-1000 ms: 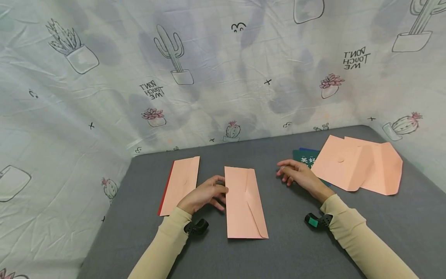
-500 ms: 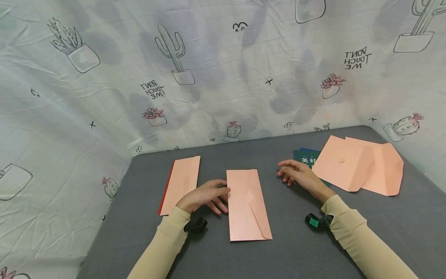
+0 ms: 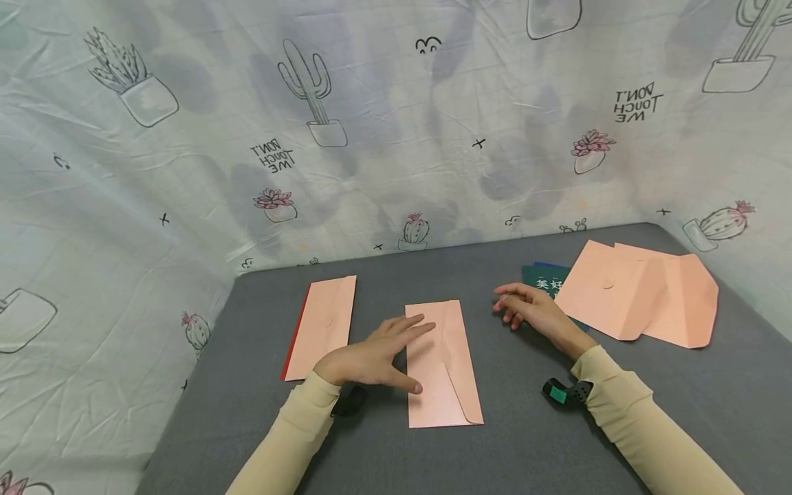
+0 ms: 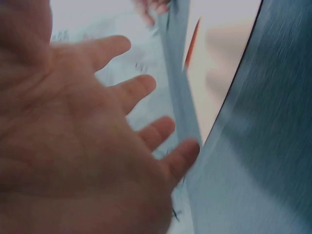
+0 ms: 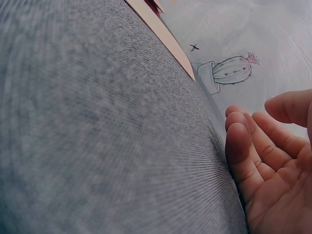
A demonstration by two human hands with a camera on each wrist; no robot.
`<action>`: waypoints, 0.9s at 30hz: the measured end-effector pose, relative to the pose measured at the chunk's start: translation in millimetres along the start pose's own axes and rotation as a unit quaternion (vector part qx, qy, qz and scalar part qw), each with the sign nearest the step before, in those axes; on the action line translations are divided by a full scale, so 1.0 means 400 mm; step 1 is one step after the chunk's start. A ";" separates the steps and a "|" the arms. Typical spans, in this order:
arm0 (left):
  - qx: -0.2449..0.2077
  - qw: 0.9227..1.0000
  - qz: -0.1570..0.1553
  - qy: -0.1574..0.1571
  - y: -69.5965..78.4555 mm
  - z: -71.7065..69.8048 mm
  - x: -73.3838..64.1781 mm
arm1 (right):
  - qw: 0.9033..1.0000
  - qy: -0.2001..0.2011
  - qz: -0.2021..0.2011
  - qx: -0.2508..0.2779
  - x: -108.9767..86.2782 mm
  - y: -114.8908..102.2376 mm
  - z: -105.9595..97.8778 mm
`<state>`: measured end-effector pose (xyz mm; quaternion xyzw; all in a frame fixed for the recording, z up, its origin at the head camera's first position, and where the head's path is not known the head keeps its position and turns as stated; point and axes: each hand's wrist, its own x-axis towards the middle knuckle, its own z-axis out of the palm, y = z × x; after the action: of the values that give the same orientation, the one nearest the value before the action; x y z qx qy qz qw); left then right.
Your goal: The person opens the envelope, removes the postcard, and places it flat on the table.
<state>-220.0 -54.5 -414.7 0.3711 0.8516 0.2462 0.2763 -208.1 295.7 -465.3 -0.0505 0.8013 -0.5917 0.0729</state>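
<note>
In the head view a pink envelope [image 3: 442, 399] lies on the grey table, its flap seam running down the right side. My left hand [image 3: 374, 357] hovers over the envelope's left edge with fingers spread and holds nothing. The left wrist view shows the same hand [image 4: 87, 141] with straight fingers apart from the envelope [image 4: 224, 58]. Loosely curled, my right hand [image 3: 535, 313] rests on the table beside a dark green booklet [image 3: 541, 276] with white characters. Nothing is in the right hand [image 5: 273, 170] in its wrist view either.
Left of the left hand lies another pink envelope [image 3: 322, 320] with a red strip [image 3: 295, 337] showing along its edge. Two pink envelopes with opened flaps overlap at the right, the nearer envelope [image 3: 597, 295] partly covering the booklet. A printed white cloth [image 3: 383, 179] hangs behind the table.
My left hand has let go of the middle envelope's left edge and moved over it, fingers spreading. The envelope had shifted slightly right and toward me before that. The right hand stays put.
</note>
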 end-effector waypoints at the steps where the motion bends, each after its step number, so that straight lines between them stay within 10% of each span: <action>1: 0.018 1.000 0.005 -0.014 0.003 0.008 0.001 | 1.000 0.000 0.000 0.000 0.000 0.000 0.001; 27: 0.117 0.992 -0.023 -0.030 0.003 0.064 0.021 | 0.999 -0.041 0.010 0.026 0.007 -0.017 0.021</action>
<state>-207.5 -41.8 -434.8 0.3886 0.8743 0.1273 0.2615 -209.6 285.4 -461.1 -0.0646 0.7822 -0.6092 0.1134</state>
